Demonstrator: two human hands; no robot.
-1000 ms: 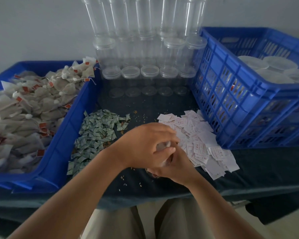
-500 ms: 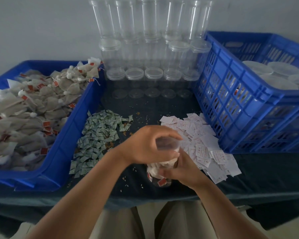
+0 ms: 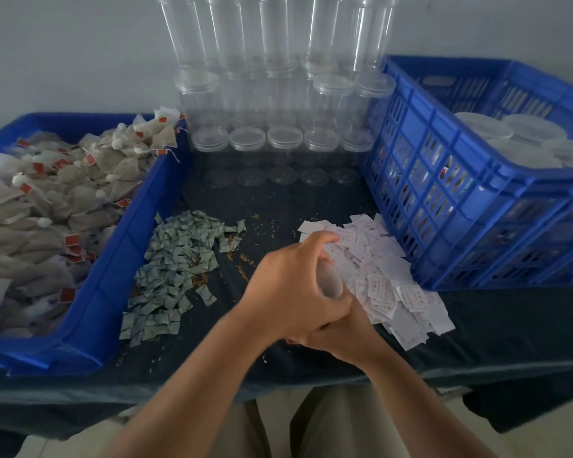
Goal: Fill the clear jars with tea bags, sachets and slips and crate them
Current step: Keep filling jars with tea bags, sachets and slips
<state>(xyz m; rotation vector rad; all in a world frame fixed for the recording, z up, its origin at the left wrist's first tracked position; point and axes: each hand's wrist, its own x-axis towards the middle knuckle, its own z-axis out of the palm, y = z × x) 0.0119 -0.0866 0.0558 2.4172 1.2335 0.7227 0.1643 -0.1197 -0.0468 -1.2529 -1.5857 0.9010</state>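
Risk is mostly in your grip. Your left hand [image 3: 288, 292] curls over the top of the small clear plastic jar [image 3: 329, 280] and your right hand [image 3: 341, 335] wraps it from below, near the middle of the near edge of the dark-clothed bench [image 3: 477, 325]. If the jar twists out, I judge it would drop off that edge. Whether its lid is seated, I cannot tell.

The pile of white paper slips [image 3: 387, 279] touches your right hand, so a careless wrist could sweep some off.

Counted: one jar in hand, and five lidded jars in the front row of the stack of empty clear jars [image 3: 278, 94] at the far edge. There is one blue plastic tray [image 3: 113, 259] of grey tea bags [image 3: 47, 209] at the left edge and one blue slatted crate [image 3: 444, 193] at the right. The green sachets [image 3: 176, 259] are too many to count.
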